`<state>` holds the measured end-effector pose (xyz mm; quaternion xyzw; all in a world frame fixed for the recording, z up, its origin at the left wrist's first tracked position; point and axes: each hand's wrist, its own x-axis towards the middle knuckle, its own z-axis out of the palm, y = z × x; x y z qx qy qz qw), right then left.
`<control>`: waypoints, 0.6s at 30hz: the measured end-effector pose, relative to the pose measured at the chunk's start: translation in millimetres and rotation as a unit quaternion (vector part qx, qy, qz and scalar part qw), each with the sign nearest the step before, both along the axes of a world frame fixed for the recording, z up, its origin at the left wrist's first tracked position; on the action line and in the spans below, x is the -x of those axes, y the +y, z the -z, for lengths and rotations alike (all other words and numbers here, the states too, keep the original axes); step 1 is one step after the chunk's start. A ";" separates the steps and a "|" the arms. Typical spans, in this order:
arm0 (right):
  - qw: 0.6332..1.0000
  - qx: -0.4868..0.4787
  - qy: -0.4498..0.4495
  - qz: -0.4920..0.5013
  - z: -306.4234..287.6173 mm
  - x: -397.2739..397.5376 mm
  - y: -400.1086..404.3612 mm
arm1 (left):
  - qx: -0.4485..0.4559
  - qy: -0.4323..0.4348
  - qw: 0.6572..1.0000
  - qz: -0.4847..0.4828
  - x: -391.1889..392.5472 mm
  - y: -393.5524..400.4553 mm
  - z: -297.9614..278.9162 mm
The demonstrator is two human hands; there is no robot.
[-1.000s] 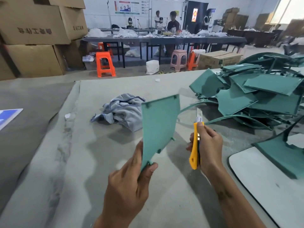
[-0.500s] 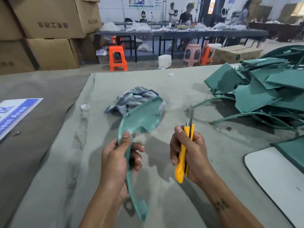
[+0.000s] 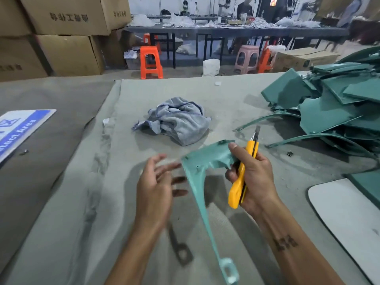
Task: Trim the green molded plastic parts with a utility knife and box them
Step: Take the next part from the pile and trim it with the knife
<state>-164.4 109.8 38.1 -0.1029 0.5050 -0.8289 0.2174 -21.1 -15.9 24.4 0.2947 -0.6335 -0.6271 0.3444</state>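
Fingers [image 3: 174, 167] of the left hand [image 3: 156, 190] spread, holding nothing; right hand [image 3: 253, 177] pinches the green part [image 3: 207, 159] against the knife [image 3: 242, 171]. Thin, light, probably springy: grip its broad top. Beyond, the pile [image 3: 333, 108] waits.

A green molded part [image 3: 207, 161] is hanging in the air above the worktop, pinched at its broad upper end by the thumb and fingers of the right hand [image 3: 255, 177]. It is showing a wide, curved head with small pegs along the edge, tapering into a long thin strip that is ending in a small rectangular loop near the bottom of the view. The same hand is gripping a yellow utility knife [image 3: 243, 171], its blade pointing up and away. A heap of green parts [image 3: 337, 108] is lying on the worktop at the right.
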 end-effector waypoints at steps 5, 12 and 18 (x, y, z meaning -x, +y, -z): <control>0.997 -0.010 0.028 -0.071 -1.9 -16.0 -7.1 | 0.401 -0.063 0.906 0.118 -7.8 -19.6 19.0; 0.979 -0.021 0.175 -0.099 9.0 -31.3 -10.2 | 0.296 0.038 0.954 -0.032 3.0 -11.6 24.5; 0.875 -0.137 0.463 -0.038 14.6 -41.3 -2.4 | 0.004 0.131 0.990 -0.055 10.6 -3.5 12.1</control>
